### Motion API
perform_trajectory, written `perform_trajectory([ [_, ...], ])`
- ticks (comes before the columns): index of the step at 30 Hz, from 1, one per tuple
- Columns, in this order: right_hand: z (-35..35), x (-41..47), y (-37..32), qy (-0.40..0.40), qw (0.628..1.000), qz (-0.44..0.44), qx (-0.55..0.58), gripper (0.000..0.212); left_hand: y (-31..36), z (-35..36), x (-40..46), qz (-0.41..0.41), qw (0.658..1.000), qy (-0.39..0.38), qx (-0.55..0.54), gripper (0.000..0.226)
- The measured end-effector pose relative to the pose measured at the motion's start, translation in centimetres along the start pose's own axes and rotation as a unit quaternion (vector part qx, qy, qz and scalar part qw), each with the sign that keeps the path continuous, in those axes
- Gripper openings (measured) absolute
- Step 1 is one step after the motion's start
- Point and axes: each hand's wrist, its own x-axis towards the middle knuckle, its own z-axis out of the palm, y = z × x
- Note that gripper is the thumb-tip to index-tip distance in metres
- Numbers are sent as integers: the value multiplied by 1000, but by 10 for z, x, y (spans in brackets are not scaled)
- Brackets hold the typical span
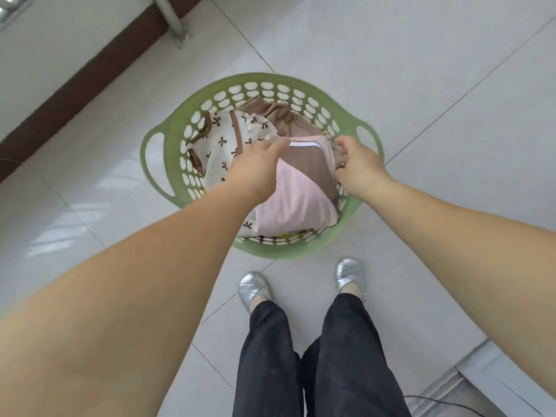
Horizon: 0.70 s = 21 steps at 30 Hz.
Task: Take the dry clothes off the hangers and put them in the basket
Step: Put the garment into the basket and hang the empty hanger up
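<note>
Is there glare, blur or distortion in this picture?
Head view: pale window glare streaks the floor tiles at left; wide-angle distortion swells the forearms and bends tile lines; the basket, left hand and right hand look fairly sharp.

Green basket (168, 127) on the floor, loaded with clothes.

The basket is round, with oval holes in its wall and a loop handle at each side. A folded pink garment (298, 200) with a brown panel and white stripe lies on top at the near right. A cream garment (222, 145) with a dark bow print and brown trim lies left. A brown garment (276, 115) lies at the far side.
</note>
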Motion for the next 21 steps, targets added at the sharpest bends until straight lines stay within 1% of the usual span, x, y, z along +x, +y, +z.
perform_trajectory([
  [5,10,-20,1,-48,999,-12,-18,60,1,23,-25,-14,999,-43,-5,73],
  [10,-5,-56,-17,-54,998,-18,-21,57,14,5,-67,-21,998,-35,-39,73],
  [15,-36,-116,-62,-22,998,-62,10,49,25,-50,-119,-14,995,27,-97,70],
  [18,-57,-160,-94,5,994,-92,51,43,35,-92,-157,-3,986,73,-152,68],
  [21,-80,-200,-125,32,987,-124,92,37,44,-131,-194,-13,973,133,-188,68],
])
